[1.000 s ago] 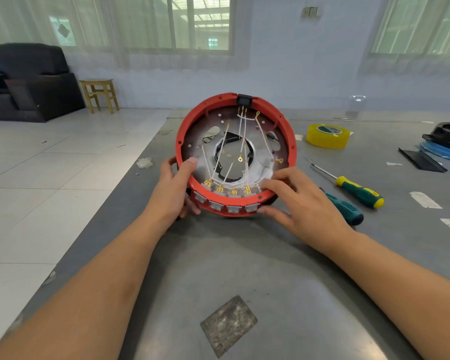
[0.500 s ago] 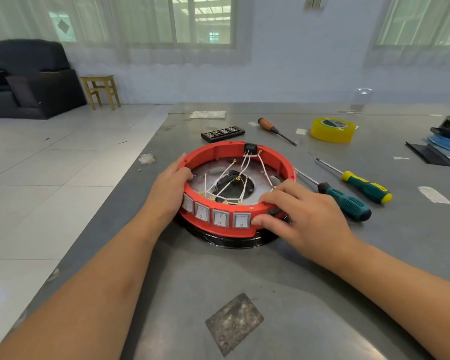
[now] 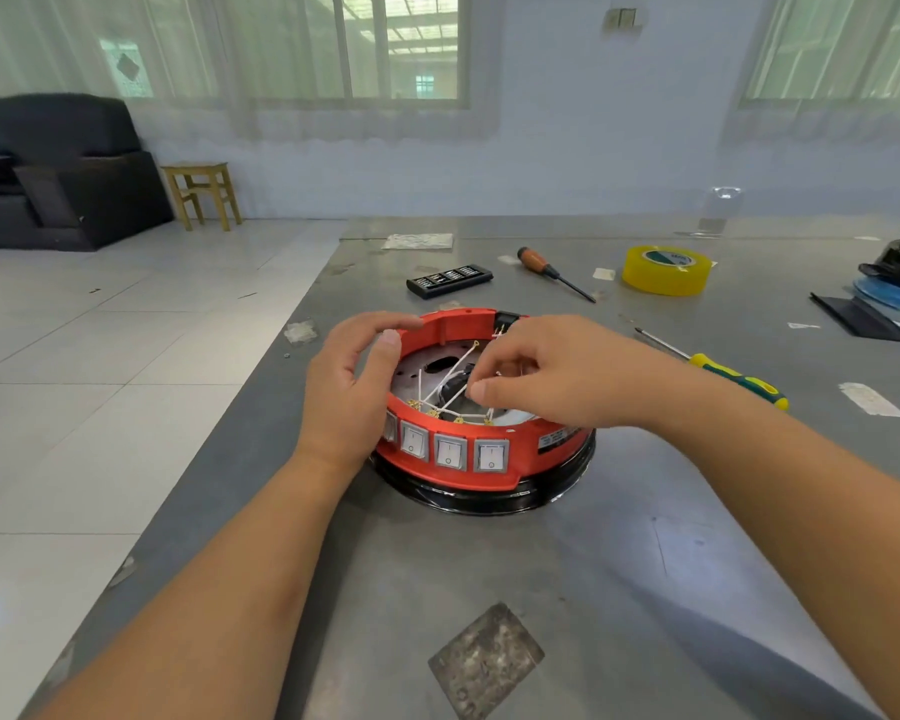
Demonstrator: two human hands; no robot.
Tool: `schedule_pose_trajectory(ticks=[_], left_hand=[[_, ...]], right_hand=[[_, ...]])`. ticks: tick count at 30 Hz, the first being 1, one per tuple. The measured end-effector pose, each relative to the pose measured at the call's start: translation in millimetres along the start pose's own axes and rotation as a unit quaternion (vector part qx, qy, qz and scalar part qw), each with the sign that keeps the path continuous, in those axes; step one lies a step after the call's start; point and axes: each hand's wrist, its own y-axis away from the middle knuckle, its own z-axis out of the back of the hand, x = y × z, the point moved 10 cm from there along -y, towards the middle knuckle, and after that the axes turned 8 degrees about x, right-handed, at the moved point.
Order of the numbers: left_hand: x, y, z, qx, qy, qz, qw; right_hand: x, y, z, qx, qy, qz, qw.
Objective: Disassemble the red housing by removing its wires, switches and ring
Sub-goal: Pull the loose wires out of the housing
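Here the red housing (image 3: 481, 449) lies flat on the grey counter (image 3: 593, 589), seated on a black base ring (image 3: 468, 498), its row of white rocker switches (image 3: 448, 452) facing the person. The left hand (image 3: 352, 387) grips the housing's left rim, thumb inside and fingers curled over the top edge, while the right hand (image 3: 546, 379) reaches over the open middle and pinches among the white wires (image 3: 450, 381) (which wire exactly cannot be told). A yellow-and-green screwdriver (image 3: 739, 381) lies just right of the housing, and a yellow tape roll (image 3: 665, 270) sits farther back.
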Motion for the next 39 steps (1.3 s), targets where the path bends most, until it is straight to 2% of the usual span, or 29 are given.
schedule_pose_trajectory(ticks=[4,9,13,19,27,32,33,35,37,39], left_hand=[[-1,1,-17,0.063,-0.014,-0.008,0.998],[-2,-2,-20,0.084,-0.072,-0.007,0.994],[-3,0,-19,0.075,-0.085,-0.007,0.993],[-20,1,-18,0.045,-0.126,-0.050,0.990],[-32,-2,-16,0.021,-0.068,-0.036,0.997],[-32,-2,-12,0.000,-0.065,-0.025,0.998],[-31,-2,-12,-0.002,-0.061,-0.020,0.998],[-30,-3,-13,-0.005,-0.062,-0.016,0.998],[-32,-3,-15,-0.001,-0.063,-0.019,0.998],[-32,-4,-19,0.011,-0.062,-0.021,0.998]], right_hand=[[-4,-23,-27,0.086,0.030,-0.028,0.995],[-10,-31,-32,0.093,-0.055,-0.023,0.994],[-12,-31,-23,0.030,-0.077,-0.017,0.996],[-7,-22,-3,-0.045,0.010,0.006,0.999],[7,-17,13,-0.097,-0.026,0.040,0.994],[-21,-3,39,-0.279,-0.108,-0.022,0.954],[-27,-4,37,-0.275,-0.133,-0.044,0.951],[-36,-13,23,-0.209,-0.230,-0.052,0.949],[-34,-20,10,-0.150,-0.357,-0.018,0.922],[-31,-21,6,-0.144,-0.437,0.010,0.888]])
